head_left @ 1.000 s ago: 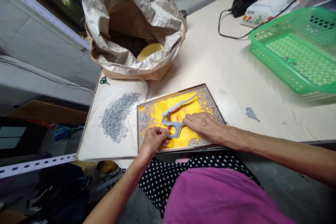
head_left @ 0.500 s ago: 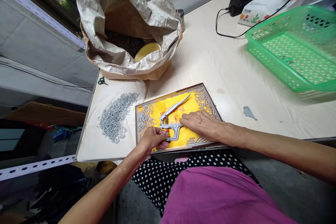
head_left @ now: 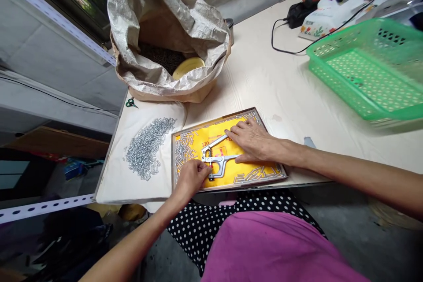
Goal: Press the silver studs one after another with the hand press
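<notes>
A grey metal press plier (head_left: 216, 159) lies on a yellow-lined tray (head_left: 261, 119) at the table's near edge. Small silver tubes (head_left: 183, 150) lie scattered round the tray's borders. My left hand (head_left: 191, 176) is closed in a pinch at the plier's jaw, on something too small to make out. My right hand (head_left: 253, 141) rests on the plier's handles with the fingers wrapped over the upper handle.
A pile of silver tubes (head_left: 145, 146) lies on a white cloth (head_left: 132, 185) left of the tray. Behind stands an open paper sack (head_left: 172, 22) with a yellow bowl (head_left: 189, 66) inside. A green basket (head_left: 366, 70), a cable (head_left: 297, 48) and small scissors (head_left: 131, 102) are on the table.
My right hand has moved up from beside the plier's base onto its handles, which now sit closer together. My left hand stays pinched at the jaw.
</notes>
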`<state>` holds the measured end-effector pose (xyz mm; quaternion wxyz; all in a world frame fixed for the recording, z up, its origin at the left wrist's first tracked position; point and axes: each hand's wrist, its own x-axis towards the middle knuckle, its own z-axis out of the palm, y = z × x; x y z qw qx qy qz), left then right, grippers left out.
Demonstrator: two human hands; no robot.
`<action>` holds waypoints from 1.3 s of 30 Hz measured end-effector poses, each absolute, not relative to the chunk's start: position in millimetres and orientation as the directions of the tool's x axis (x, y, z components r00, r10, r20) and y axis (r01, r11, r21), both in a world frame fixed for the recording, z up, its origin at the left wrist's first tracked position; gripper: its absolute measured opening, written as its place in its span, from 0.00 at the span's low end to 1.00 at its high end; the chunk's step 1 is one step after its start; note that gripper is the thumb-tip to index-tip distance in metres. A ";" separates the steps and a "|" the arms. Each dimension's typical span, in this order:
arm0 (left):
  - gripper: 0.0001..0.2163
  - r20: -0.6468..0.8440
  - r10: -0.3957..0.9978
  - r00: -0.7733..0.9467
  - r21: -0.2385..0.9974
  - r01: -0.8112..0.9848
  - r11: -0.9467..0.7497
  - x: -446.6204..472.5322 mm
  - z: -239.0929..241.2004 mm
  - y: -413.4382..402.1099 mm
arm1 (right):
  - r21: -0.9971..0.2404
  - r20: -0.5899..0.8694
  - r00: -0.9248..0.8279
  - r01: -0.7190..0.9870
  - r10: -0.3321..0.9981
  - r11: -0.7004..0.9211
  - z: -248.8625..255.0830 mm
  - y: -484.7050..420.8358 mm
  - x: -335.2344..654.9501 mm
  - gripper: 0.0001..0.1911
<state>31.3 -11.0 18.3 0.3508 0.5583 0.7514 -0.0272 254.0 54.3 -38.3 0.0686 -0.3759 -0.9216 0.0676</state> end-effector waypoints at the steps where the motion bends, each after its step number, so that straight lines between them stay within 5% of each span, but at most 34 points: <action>1: 0.07 -0.423 0.904 -0.054 0.316 0.927 0.203 31.7 16.9 -13.2 | -0.175 0.070 -0.706 0.687 0.705 0.706 -37.6 52.7 252.8 0.38; 5: 0.21 -0.089 0.933 0.349 0.221 0.920 -0.323 39.3 -1.0 -7.6 | -0.175 0.039 -0.710 0.688 0.703 0.705 -34.0 46.8 249.8 0.30; 8: 0.32 -0.081 0.842 0.534 0.265 0.826 -0.498 47.7 -14.9 10.0 | -0.197 0.021 -0.711 0.686 0.703 0.700 -31.3 44.6 251.5 0.31; 11: 0.31 -0.104 0.789 0.605 0.264 0.782 -0.565 52.1 -19.3 20.7 | -0.192 0.001 -0.717 0.684 0.697 0.703 -29.5 41.8 253.2 0.28; 15: 0.16 -0.076 0.811 0.580 0.212 0.804 -0.555 53.2 -20.7 16.3 | -0.190 0.013 -0.707 0.693 0.707 0.696 -33.7 33.2 246.7 0.09; 18: 0.07 -0.078 0.841 0.536 0.188 0.836 -0.515 54.3 -25.8 11.4 | -0.226 -0.032 -0.694 0.706 0.719 0.672 -39.1 28.6 239.9 0.10; 22: 0.08 0.013 0.877 0.481 0.152 0.866 -0.477 58.3 -35.4 2.2 | -0.232 -0.035 -0.684 0.714 0.728 0.660 -35.6 37.3 243.5 0.10; 26: 0.13 0.174 0.888 0.426 0.164 0.876 -0.453 68.4 -47.0 -22.7 | -0.287 -0.065 -0.740 0.657 0.670 0.697 -29.0 59.7 256.4 0.33; 30: 0.09 0.198 0.907 0.372 0.303 0.856 -0.418 81.9 -54.7 -42.9 | -0.182 0.018 -0.697 0.702 0.717 0.688 -34.7 77.8 255.7 0.12; 35: 0.06 0.207 0.921 0.330 0.412 0.824 -0.388 86.3 -49.5 -49.4 | -0.100 0.097 -0.622 0.771 0.777 0.629 -37.1 83.4 239.9 0.13; 39: 0.08 0.278 0.941 0.194 0.406 0.864 -0.298 68.3 -36.8 -55.2 | -0.310 0.129 -0.640 0.699 0.757 0.644 -30.2 62.4 239.2 0.09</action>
